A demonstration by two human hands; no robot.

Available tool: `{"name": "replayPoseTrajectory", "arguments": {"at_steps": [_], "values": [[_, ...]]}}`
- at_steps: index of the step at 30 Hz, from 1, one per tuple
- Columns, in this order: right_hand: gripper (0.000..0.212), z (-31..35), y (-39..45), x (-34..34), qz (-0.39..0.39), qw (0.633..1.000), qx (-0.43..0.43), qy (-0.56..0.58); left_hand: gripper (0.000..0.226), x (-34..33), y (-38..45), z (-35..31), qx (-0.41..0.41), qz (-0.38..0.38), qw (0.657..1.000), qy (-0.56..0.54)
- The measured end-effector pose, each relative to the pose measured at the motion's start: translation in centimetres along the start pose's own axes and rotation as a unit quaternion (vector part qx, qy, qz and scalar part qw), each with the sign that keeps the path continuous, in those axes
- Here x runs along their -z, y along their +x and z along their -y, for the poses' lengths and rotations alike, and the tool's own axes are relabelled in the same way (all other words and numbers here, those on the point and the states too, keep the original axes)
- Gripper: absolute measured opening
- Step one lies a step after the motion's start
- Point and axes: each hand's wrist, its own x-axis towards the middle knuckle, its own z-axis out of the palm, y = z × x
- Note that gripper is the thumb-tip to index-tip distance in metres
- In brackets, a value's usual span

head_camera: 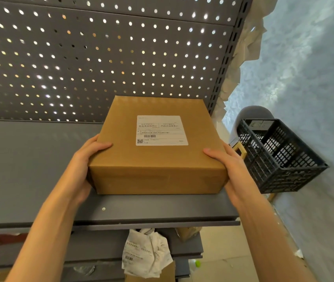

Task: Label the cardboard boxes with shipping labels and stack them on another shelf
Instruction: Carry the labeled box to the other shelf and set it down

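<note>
Clamped at mid-frame between left hand [84, 167] and right hand [231, 169], labelled box [156, 159] on grey shelf [29, 169], long axis toward pegboard [80, 58].

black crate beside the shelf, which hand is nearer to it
Right. The right hand grips the box on its right side, the side facing the black crate. The left hand grips the opposite side, with the whole box between it and the crate.

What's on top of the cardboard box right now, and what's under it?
A white shipping label lies flat on top of the cardboard box. The grey shelf shows below its front edge; the box hides whatever is directly beneath it. The left hand and right hand grip its sides.
</note>
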Motion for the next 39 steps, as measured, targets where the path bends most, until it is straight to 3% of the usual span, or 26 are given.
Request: {"name": "replayPoseTrajectory", "arguments": {"at_steps": [15,18,21,24,28,32,34,39], "values": [[0.049,0.5,-0.4,0.0,-0.002,0.999,-0.016,-0.032,0.039,0.5,0.6,0.0,-0.007,0.014,1.000,0.010],[0.056,1.1,-0.5,0.3,0.013,0.996,-0.016,-0.090,0.046,0.9,0.7,-0.2,-0.040,0.003,0.997,0.060],[0.079,2.1,-0.9,0.4,-0.026,0.983,0.015,-0.183,0.048,1.8,0.6,-0.6,-0.115,-0.036,0.982,0.147],[0.075,3.3,-2.1,-0.1,-0.062,0.940,0.124,-0.312,0.047,3.0,-0.8,-1.6,-0.224,-0.078,0.926,0.293],[0.059,5.3,-3.7,-2.0,-0.073,0.840,0.265,-0.468,0.041,4.0,-4.0,-3.4,-0.333,-0.202,0.777,0.494],[0.043,6.8,-4.8,-4.5,-0.091,0.717,0.353,-0.595,0.035,5.4,-6.2,-4.9,-0.385,-0.251,0.649,0.606],[0.041,7.2,-5.6,-5.5,-0.093,0.688,0.379,-0.612,0.034,6.3,-7.2,-5.3,-0.396,-0.259,0.623,0.623],[0.040,6.8,-7.9,-8.0,-0.075,0.655,0.424,-0.621,0.035,9.4,-10.7,-4.9,-0.383,-0.289,0.595,0.645]]}}
